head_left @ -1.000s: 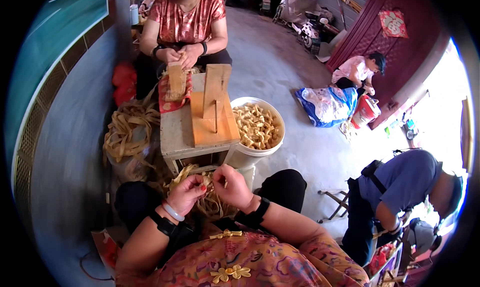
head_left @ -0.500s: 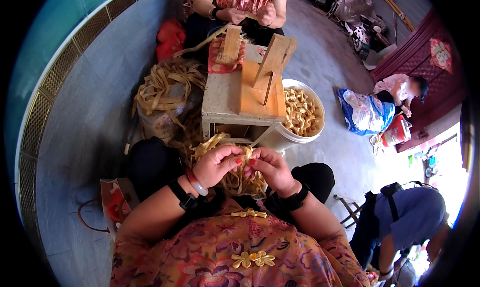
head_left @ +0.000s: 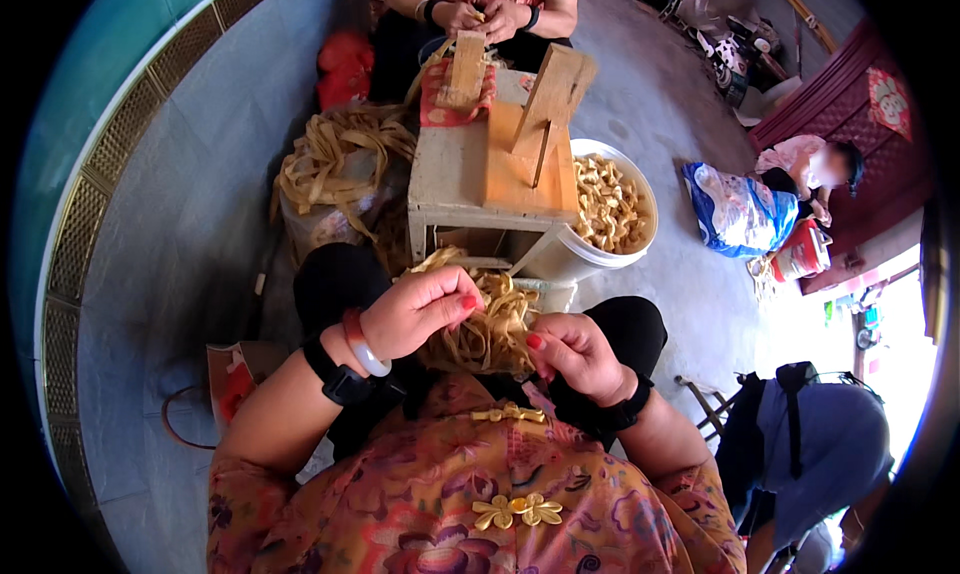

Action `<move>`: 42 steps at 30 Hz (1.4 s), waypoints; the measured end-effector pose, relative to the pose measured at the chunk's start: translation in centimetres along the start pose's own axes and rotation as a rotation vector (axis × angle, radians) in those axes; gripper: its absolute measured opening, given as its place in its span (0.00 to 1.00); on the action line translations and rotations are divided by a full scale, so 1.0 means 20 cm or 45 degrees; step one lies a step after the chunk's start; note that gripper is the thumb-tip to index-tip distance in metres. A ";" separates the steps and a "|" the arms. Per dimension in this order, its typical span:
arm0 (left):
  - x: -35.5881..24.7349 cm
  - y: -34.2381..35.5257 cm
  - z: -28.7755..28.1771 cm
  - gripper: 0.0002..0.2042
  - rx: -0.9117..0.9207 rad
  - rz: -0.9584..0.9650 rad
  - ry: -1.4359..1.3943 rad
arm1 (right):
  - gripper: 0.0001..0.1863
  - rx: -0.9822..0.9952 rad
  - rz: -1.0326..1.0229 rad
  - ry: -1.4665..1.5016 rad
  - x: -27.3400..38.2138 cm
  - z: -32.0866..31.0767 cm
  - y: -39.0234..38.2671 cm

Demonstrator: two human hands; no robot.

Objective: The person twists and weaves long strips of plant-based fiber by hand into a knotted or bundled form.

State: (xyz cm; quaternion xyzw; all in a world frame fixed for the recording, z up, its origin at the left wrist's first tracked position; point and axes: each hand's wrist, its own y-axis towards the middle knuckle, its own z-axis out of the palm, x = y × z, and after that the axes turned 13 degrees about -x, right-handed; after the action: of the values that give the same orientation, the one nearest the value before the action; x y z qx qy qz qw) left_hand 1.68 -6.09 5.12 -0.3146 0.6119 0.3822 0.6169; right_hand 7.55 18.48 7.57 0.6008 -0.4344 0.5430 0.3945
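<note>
Pinching the tan strips in your lap, keep your left hand clenched on one strand; your right hand grasps the bundle's near edge; hold it taut.

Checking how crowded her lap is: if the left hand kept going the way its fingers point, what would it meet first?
The left hand points right, across the lap. It would first meet the bundle of tan strips that it already pinches, then probably the right hand just beyond, though depth is hard to judge.
</note>
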 end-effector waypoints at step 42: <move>-0.04 0.13 0.13 0.10 0.286 0.616 1.125 | 0.09 -0.082 -0.303 -0.734 0.04 -0.14 0.01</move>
State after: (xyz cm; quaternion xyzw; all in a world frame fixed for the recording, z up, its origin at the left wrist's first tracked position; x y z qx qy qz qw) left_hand 0.81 -2.65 6.22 -0.2273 0.9066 0.2765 0.2234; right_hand 6.57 21.03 8.69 0.7638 -0.4718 0.2861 0.3348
